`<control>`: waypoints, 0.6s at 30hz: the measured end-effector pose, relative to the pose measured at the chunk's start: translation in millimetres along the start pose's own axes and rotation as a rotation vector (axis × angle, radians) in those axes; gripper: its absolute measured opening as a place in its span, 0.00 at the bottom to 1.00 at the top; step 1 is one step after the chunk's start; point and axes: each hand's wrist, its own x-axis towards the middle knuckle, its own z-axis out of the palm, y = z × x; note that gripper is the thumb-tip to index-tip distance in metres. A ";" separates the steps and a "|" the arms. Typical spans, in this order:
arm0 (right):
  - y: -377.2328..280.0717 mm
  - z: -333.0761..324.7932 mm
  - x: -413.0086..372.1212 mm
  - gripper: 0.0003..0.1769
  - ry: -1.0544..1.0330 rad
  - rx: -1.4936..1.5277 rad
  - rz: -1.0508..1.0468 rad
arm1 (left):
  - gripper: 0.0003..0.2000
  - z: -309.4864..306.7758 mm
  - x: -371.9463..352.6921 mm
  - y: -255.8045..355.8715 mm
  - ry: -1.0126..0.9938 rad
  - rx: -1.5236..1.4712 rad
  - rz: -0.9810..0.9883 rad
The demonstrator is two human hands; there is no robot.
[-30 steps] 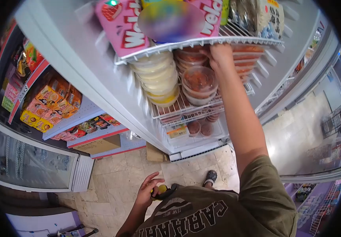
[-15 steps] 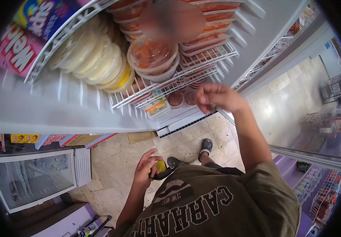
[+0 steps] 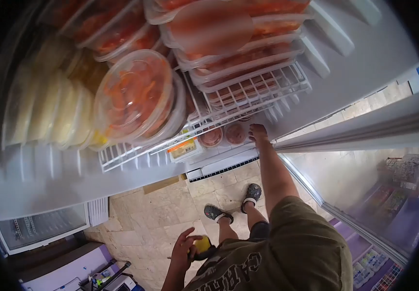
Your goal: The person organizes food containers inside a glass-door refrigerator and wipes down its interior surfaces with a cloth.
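My right hand (image 3: 258,132) reaches down to the lower part of an open fridge, right beside a round tub of reddish food (image 3: 235,134). Its fingers are bent and slightly apart, with nothing visible between them. Lower down, my left hand (image 3: 185,247) has its fingers apart in front of my body, next to a yellow and black object (image 3: 201,245); whether it touches this is unclear. Above, a wire shelf (image 3: 248,105) bears a large round tub of orange-red food (image 3: 134,94), stacked flat trays (image 3: 248,58) and pale yellow tubs (image 3: 49,111).
A white and orange package (image 3: 185,149) lies beside the lower tubs. The glass door (image 3: 345,177) stands open at the right. A low glass-fronted cabinet (image 3: 44,225) is at the left, above a purple counter (image 3: 64,264). My shoes (image 3: 217,213) are on the tiled floor (image 3: 146,218).
The view has moved closer to the shelf, which looks larger. My right hand has moved down and forward to the lower tubs. My left hand appears lower, still beside the yellow and black object.
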 end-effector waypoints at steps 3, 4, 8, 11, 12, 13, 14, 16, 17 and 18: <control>54.5 -12.5 91.5 0.02 -0.133 -0.315 -0.362 | 0.21 -3.2 2.4 -9.7 0.068 0.006 -0.066; 70.5 -15.9 115.2 0.02 -0.158 -0.400 -0.480 | 0.21 -6.6 4.7 -12.1 0.103 -0.004 -0.090; 108.7 -6.4 186.5 0.02 -0.098 -0.088 -0.515 | 0.21 -16.1 17.4 -19.3 0.079 -0.001 -0.061; 123.7 -3.1 235.4 0.03 -0.063 -0.155 -0.683 | 0.21 -20.3 28.5 -29.6 0.086 0.004 -0.064; 127.1 -1.6 252.5 0.03 -0.046 -0.197 -0.713 | 0.21 -23.8 33.5 -37.0 0.085 0.006 -0.064; 106.5 3.0 221.3 0.06 -0.033 -0.034 -0.609 | 0.21 -28.6 36.7 -47.3 0.065 0.022 -0.078; 82.3 9.7 184.9 0.10 -0.016 0.143 -0.476 | 0.21 -31.0 40.3 -55.3 0.046 0.035 -0.093; 52.2 21.6 138.9 0.19 0.020 0.329 -0.369 | 0.21 -26.6 44.1 -59.5 0.056 0.104 -0.133; 41.4 27.3 122.9 0.24 0.037 0.396 -0.346 | 0.21 -21.9 44.5 -59.9 0.041 0.103 -0.153; 40.9 27.3 124.7 0.24 0.052 0.411 -0.347 | 0.21 -19.5 44.2 -60.6 0.026 0.103 -0.174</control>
